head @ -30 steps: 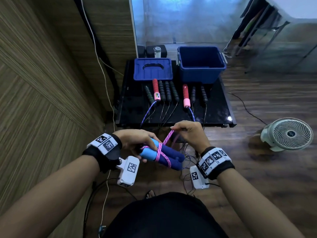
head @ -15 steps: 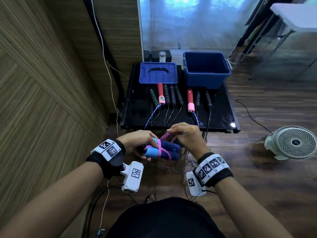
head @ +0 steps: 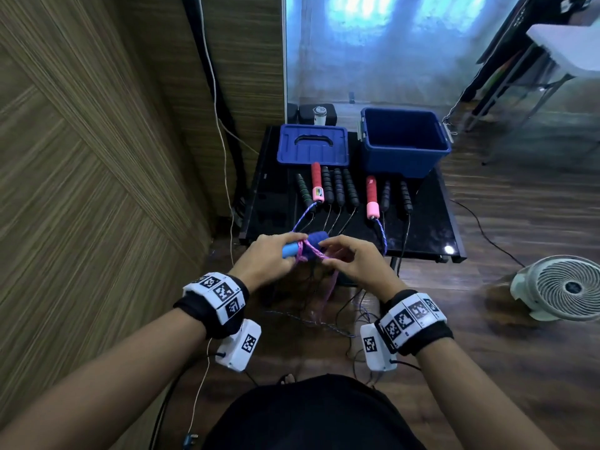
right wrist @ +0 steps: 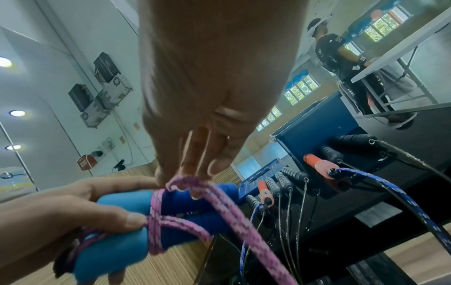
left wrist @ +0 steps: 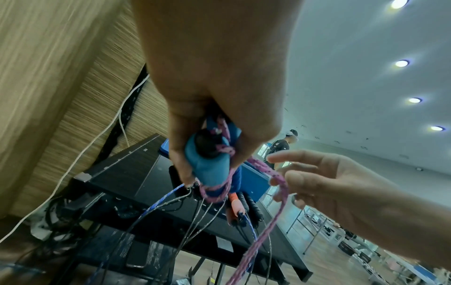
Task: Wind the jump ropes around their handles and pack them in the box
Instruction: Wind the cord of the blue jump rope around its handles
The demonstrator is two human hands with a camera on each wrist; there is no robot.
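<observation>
My left hand point(head: 279, 254) grips a pair of blue foam handles point(head: 316, 240) held together, light blue ends toward me point(left wrist: 212, 169). A pink braided rope point(right wrist: 227, 210) crosses around them in a few turns. My right hand point(head: 329, 258) pinches that rope just right of the handles point(right wrist: 180, 179), and the loose length hangs toward the floor point(left wrist: 258, 241). The open blue box point(head: 406, 157) stands at the table's back right, its lid point(head: 313, 147) flat to the left. Other jump ropes lie in a row before them: red-pink handles point(head: 316, 185) and several black ones point(head: 339, 186).
The low black table point(head: 422, 228) is straight ahead, with ropes trailing off its front edge onto the wooden floor. A white fan point(head: 565, 287) sits on the floor at right. A wood-panel wall runs along the left. Another person point(right wrist: 341, 54) stands at a white table behind.
Both hands have risen and moved forward to the table's front edge. The right hand has carried the pink rope over the handles and now pinches it close beside them.
</observation>
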